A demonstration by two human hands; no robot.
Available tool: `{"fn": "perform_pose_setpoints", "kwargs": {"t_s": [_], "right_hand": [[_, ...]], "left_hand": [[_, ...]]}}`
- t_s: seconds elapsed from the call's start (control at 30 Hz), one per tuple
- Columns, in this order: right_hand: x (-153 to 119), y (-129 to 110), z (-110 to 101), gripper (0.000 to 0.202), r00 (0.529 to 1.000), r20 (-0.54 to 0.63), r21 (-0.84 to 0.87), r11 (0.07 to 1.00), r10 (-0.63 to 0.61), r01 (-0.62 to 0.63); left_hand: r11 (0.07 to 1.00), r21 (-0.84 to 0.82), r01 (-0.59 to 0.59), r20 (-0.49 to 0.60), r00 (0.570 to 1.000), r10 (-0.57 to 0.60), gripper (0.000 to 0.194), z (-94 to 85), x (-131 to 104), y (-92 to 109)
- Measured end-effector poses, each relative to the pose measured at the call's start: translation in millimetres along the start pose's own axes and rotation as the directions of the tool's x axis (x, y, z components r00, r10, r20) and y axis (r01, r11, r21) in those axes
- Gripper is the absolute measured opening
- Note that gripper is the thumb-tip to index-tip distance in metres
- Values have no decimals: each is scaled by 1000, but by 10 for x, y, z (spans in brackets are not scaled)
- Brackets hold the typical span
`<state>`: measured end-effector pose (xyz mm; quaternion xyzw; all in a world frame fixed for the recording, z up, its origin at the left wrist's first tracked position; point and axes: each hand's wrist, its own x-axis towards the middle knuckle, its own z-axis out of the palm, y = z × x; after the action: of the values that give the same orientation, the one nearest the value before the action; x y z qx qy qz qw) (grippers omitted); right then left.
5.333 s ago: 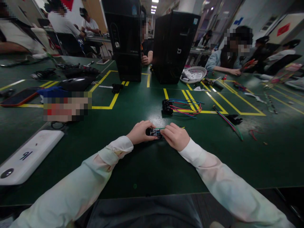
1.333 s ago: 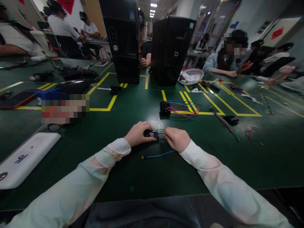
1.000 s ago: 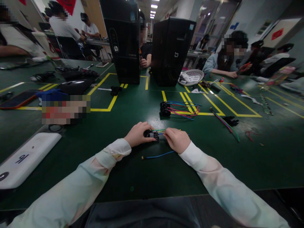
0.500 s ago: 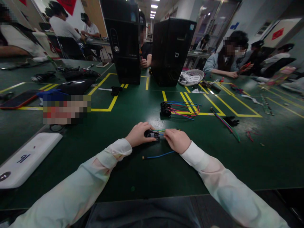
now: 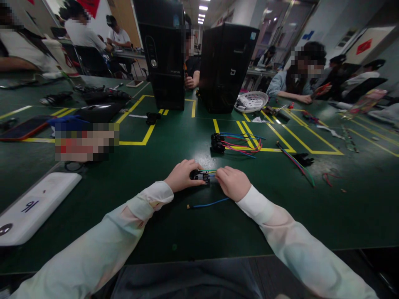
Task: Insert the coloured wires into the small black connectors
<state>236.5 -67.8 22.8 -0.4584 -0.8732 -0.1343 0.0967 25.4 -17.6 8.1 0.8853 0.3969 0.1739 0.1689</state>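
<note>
In the head view, my left hand [image 5: 182,176] is closed round a small black connector housing [image 5: 202,177], thumb on its near side. Thin wires [image 5: 209,171], green and blue among them, run from the housing to the right. My right hand [image 5: 233,182] pinches these wires close to the housing; its fingertips are partly hidden. A loose blue wire [image 5: 207,204] with a brass-coloured end lies on the table below, its right end passing out of sight by my right hand. Beyond my hands rest black connectors with red and blue wires [image 5: 218,143].
Two black computer towers [image 5: 166,58] stand at the back, a person behind them. Right of them is a white basket [image 5: 252,101]. A bundle of coloured wires [image 5: 296,162] lies to the right, beside a black part [image 5: 304,159]. A white device [image 5: 40,207] sits at left.
My right hand has shifted very slightly at the wires. The left hand and the black housing stay in place.
</note>
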Motion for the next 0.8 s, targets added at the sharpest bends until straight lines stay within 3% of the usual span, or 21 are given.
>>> {"fn": "perform_pose_setpoints", "kwargs": {"t_s": [0.13,0.3,0.43,0.67,0.8], "right_hand": [[5,-40,-51,16,988,136,73,994,73,-83],[3,-38,-47,13,977,181,143,980,113,-140],[-22,-24,-4,16,982,139,117,982,129,-146],[-35,-8,46,25,998,-54,77,996,42,-38],[-15,6,34,24,999,-34,64,998,1,1]], "left_hand": [[1000,-12,9,-3,1000,-9,39,-5,-3,8],[1000,-2,4,-7,1000,-4,42,14,-4,-12],[1000,2,-2,-9,1000,2,42,19,1,-19],[1000,1,0,-9,1000,0,41,9,-11,-7],[1000,-1,-1,-15,1000,1,41,10,-14,-15]]}}
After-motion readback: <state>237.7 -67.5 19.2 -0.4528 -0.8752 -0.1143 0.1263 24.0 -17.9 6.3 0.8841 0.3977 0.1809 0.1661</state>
